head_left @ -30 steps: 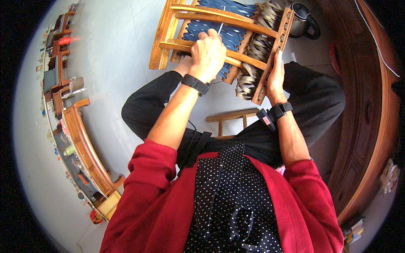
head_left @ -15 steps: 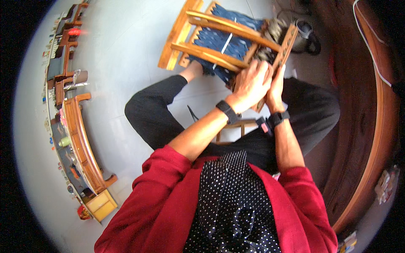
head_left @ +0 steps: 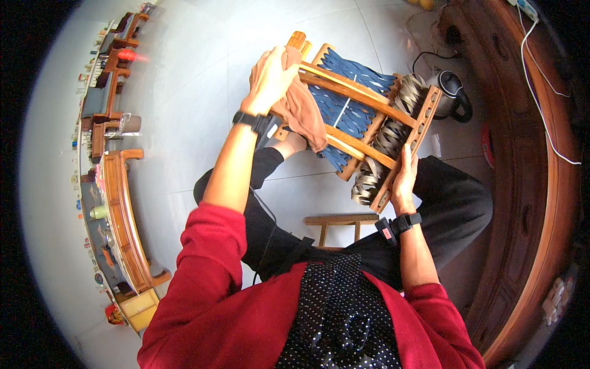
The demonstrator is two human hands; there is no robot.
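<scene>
A wooden frame (head_left: 357,96), resembling a folding stool, is held tilted over my legs. Blue woven strapping (head_left: 354,125) fills its middle, and grey-brown looped strips (head_left: 388,138) run along its right side. My left hand (head_left: 268,77) is closed on a brown cloth (head_left: 307,120) at the frame's far left end, and the cloth drapes over the wood. At the near right, my right hand (head_left: 404,178) lies against the slotted end rail (head_left: 424,117), fingers extended along it and steadying it. Some of its fingers are hidden by the rail.
Beyond the right rail, a kettle (head_left: 452,92) stands on the floor with a dark cord. A low wooden stool (head_left: 341,219) is between my legs. Dark wooden furniture (head_left: 519,154) with a white cable lines the right; wooden cabinets (head_left: 126,215) line the left.
My left hand has moved from the right rail to the far left end, where the brown cloth now shows. My right hand is lower on the rail. The frame has shifted right and nearer.
</scene>
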